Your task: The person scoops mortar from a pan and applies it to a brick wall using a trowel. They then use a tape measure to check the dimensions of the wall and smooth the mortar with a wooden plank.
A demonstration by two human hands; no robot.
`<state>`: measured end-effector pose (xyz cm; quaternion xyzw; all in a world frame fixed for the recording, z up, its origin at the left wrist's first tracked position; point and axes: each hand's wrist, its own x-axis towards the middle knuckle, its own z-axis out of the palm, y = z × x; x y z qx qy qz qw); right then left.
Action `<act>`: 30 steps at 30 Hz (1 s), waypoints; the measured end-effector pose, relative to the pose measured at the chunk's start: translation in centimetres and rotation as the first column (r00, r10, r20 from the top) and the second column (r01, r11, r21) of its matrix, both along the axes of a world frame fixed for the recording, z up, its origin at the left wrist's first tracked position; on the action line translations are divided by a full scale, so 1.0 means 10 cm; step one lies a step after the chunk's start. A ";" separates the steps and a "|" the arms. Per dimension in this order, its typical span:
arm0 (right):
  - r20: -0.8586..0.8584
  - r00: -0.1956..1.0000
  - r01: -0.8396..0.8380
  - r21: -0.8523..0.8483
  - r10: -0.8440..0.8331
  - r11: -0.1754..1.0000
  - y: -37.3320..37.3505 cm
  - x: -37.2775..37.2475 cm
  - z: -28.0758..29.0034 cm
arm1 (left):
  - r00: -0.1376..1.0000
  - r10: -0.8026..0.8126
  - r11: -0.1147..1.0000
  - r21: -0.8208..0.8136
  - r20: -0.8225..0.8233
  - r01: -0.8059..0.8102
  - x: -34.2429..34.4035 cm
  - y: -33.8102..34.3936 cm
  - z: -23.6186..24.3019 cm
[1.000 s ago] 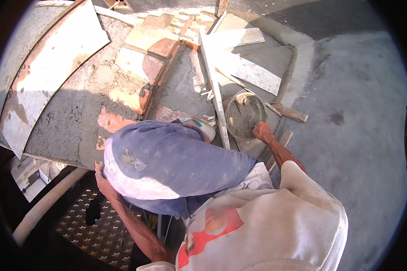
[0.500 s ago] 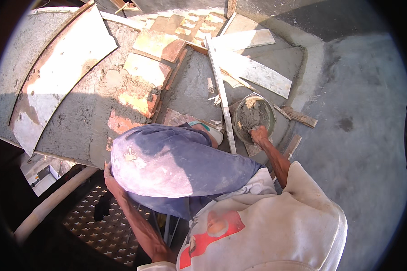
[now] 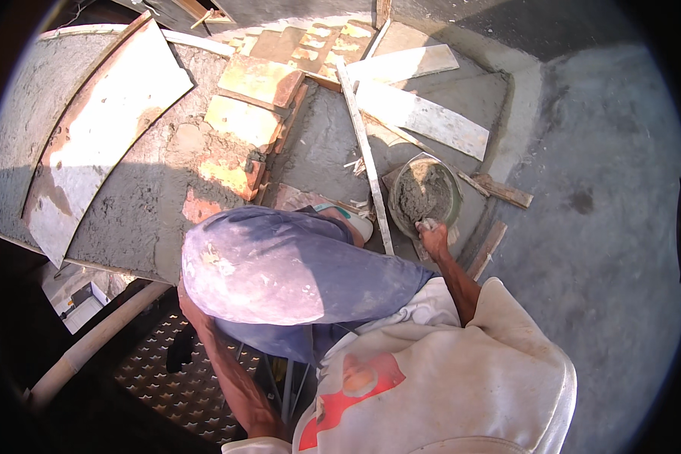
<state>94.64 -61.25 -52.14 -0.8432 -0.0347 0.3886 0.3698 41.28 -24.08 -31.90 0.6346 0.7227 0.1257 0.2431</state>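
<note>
My right hand (image 3: pixel 433 240) has its fingers closed at the near edge of a round bucket (image 3: pixel 452 189) with wet grey mortar (image 3: pixel 424 193) inside; it grips a small pale thing I cannot make out. My left hand (image 3: pixel 189 299) is against the outside of my bent knee in dusty blue trousers (image 3: pixel 280 265), its fingers mostly hidden. Beside the knee, mortar-smeared red bricks (image 3: pixel 227 174) lie in a stepped row, and a long wooden batten (image 3: pixel 365 151) runs just left of the bucket. My sandalled foot (image 3: pixel 352 223) shows beyond the knee.
Curved pale boards (image 3: pixel 98 129) lie on the mortared slab at left. More white boards (image 3: pixel 420 117) and wood offcuts (image 3: pixel 499 189) are past the bucket. A grey concrete surface (image 3: pixel 605 250) spreads right. A bamboo pole (image 3: pixel 91 348) crosses a dark opening with perforated metal (image 3: pixel 159 378) below left.
My right hand has moved from the bucket's right rim to its near side, and a pale thing now shows in it. My left hand has stayed beside the knee.
</note>
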 end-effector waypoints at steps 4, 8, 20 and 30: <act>-0.143 0.984 0.120 0.074 -0.109 0.990 -0.08 -0.02 0.11 | 0.999 -0.042 0.999 0.006 -0.010 0.042 0.03 0.02 0.03; -0.095 0.991 0.109 0.133 -0.097 0.985 -0.25 0.06 0.32 | 0.995 0.002 0.998 -0.055 -0.099 -0.007 0.30 0.02 0.16; 0.316 0.884 -0.345 -0.060 0.346 0.937 -0.08 0.62 1.26 | 0.984 0.104 0.995 0.009 -0.146 -0.104 0.66 -0.09 0.54; -0.499 0.766 -0.094 0.537 0.406 0.838 2.97 -0.19 2.57 | 0.976 0.169 0.986 0.039 -0.141 -0.165 0.67 -0.17 0.57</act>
